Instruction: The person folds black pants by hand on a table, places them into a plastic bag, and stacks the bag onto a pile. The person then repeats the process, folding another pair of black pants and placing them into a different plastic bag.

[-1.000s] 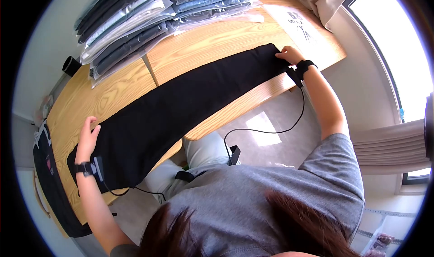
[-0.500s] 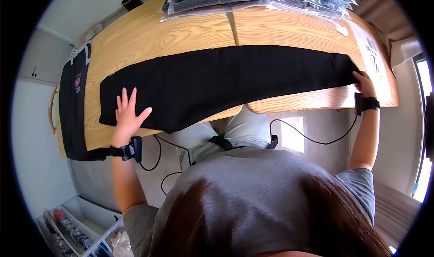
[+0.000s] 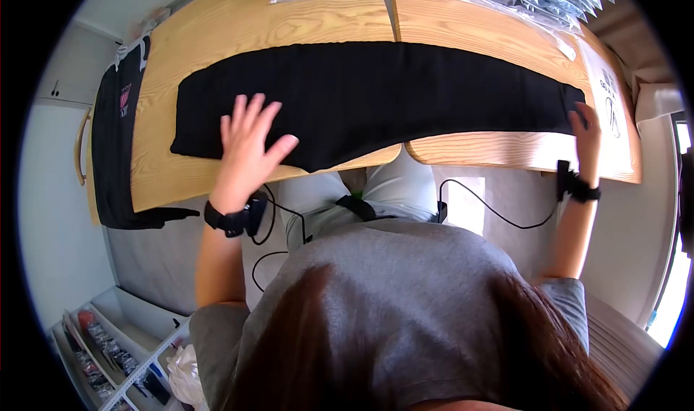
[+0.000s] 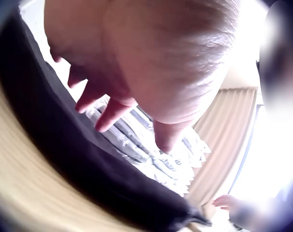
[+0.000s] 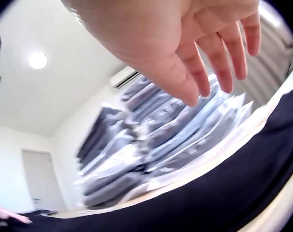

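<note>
"Remote station here. Entry one, the hands?"

"Left hand point(image 3: 249, 147), at ten o'clock on my head view: fingers straight and spread wide, nothing held, raised over the cloth. A black wrist strap point(image 3: 225, 219) sits below it."

"Right hand?"

"Right hand point(image 3: 587, 138), between two and three o'clock: fingers loose and slightly bent, nothing gripped, just beside the narrow end of the cloth. My right wrist view shows its fingertips clear of the fabric."

"Entry two, the cloth?"

"Black trousers point(image 3: 379, 93), one pair, folded lengthwise. I have them lying flat from ten to two o'clock, broad end left, across the seam of a wood-grain table point(image 3: 217, 31)."

"Surroundings?"

"One o'clock: bagged folded garments point(image 3: 524, 2), stacked. Two o'clock: clear printed plastic sheet point(image 3: 611, 107), beside the narrow end. Between nine and ten: dark garment with pink print point(image 3: 116, 169), hanging past the table edge. Eight o'clock, below: compartmented drawer point(image 3: 141, 326), small packets inside."
</note>
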Demonstrator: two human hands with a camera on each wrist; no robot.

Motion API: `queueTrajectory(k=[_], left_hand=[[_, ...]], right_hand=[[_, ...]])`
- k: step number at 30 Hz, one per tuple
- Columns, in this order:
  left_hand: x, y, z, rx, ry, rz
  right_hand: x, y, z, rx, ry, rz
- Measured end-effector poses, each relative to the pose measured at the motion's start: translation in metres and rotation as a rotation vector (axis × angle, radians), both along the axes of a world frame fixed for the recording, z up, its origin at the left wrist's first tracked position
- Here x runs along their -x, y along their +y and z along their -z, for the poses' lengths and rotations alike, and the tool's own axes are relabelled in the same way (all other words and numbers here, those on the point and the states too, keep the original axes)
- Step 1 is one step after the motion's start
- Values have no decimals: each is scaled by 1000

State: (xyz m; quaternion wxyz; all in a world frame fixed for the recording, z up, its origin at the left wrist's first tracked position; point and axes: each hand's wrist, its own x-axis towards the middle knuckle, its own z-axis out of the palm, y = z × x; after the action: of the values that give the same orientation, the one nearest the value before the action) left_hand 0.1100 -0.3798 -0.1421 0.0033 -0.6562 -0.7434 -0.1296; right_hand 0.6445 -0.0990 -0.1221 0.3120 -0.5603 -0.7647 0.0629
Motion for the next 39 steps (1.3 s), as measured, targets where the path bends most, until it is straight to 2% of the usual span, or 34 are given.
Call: queueTrajectory(k=[1, 2, 3, 6, 7, 8, 10, 12, 13, 14, 18, 20, 21, 22, 25, 27, 30, 31, 32, 34, 35, 39], left_hand=[[-15, -1, -7, 15, -78, 82], [-30, -1, -11, 28, -157, 165], [-42, 0, -12, 16, -139, 196], [-62, 6, -1, -4, -96, 228], [-64, 7, 3, -47, -85, 211], [-65, 9, 6, -87, -72, 197], [-62, 13, 12, -120, -122, 169], [-61, 16, 12, -155, -178, 134], [-62, 18, 11, -174, -181, 84], [-63, 17, 9, -193, -185, 35], [-62, 14, 4, -218, -212, 92], [-66, 15, 2, -180, -305, 73], [-68, 16, 1, -138, -398, 51], [-68, 18, 3, -175, -333, 89], [-71, 18, 0, -225, -301, 117], [-73, 16, -15, -97, -414, 67], [-72, 13, -16, -169, -450, 109], [-70, 10, -20, -7, -453, 92], [-67, 6, -20, -10, -449, 87], [-59, -2, -18, -137, -338, 326], [-52, -7, -21, -68, -266, 359], [-21, -21, -5, -114, -153, 231]], right_hand=[[52, -39, -14, 93, 122, -129], [94, -69, -15, 1, 120, -324], [125, -89, -9, 70, 183, -463], [201, -140, -11, 107, 38, -821], [221, -148, -6, 133, 24, -859], [234, -155, 3, 188, -24, -823], [250, -156, 18, 1, -142, -753], [262, -151, 12, 213, -33, -594], [264, -146, 14, 102, -20, -631], [266, -145, 15, 103, -19, -627], [273, -151, 13, 207, -175, -578], [273, -160, 20, 23, -189, -599], [273, -166, 23, 41, -246, -586], [274, -173, 25, 1, -378, -575], [285, -186, 27, -55, -387, -521], [290, -186, 19, -135, -267, -541], [293, -185, 18, -115, -285, -636], [294, -184, 24, -104, -280, -649], [294, -184, 31, -108, -276, -653], [294, -183, 43, -125, -249, -660], [294, -182, 43, -150, -208, -651], [292, -177, 37, -107, -240, -678]])
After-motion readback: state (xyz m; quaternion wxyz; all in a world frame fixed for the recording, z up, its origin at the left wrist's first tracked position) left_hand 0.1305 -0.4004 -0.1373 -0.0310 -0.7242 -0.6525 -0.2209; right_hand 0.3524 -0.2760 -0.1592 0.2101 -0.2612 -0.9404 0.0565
